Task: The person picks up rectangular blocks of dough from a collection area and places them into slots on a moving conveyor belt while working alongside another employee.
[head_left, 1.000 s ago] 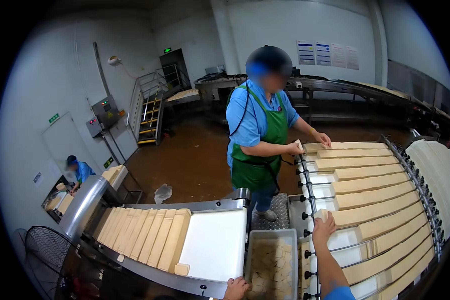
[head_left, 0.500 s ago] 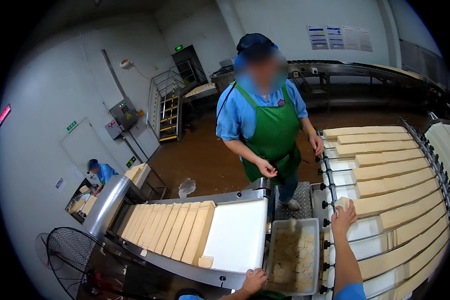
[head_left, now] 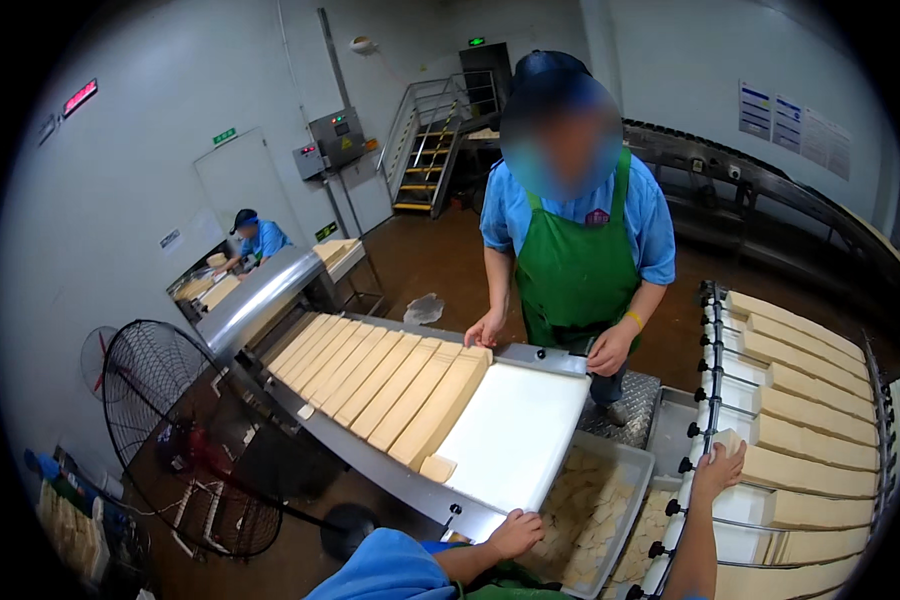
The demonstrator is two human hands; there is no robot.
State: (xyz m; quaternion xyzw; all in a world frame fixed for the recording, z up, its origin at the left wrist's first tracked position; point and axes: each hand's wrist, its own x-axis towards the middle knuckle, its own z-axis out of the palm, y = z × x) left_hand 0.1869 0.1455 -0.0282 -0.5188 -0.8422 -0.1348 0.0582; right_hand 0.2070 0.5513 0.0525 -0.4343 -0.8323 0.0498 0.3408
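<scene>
Fingers [head_left: 736,458] (right hand [head_left: 714,474]) — around pale block [head_left: 727,439]

Looks like a factory production room. Fitted with a steel-framed conveyor [head_left: 525,425] bearing rows of pale slabs [head_left: 390,375], plus a railed line [head_left: 738,368] at right. Equipped too with a wall control box [head_left: 337,137], metal steps [head_left: 425,172], a caged fan [head_left: 142,372] and a crate [head_left: 642,478] of broken pieces [head_left: 585,500]. Staffed by a co-worker [head_left: 575,235] in green apron [head_left: 570,290] and cap [head_left: 548,66]. Possibly given over to food; hard to confirm from so dim a view.
</scene>
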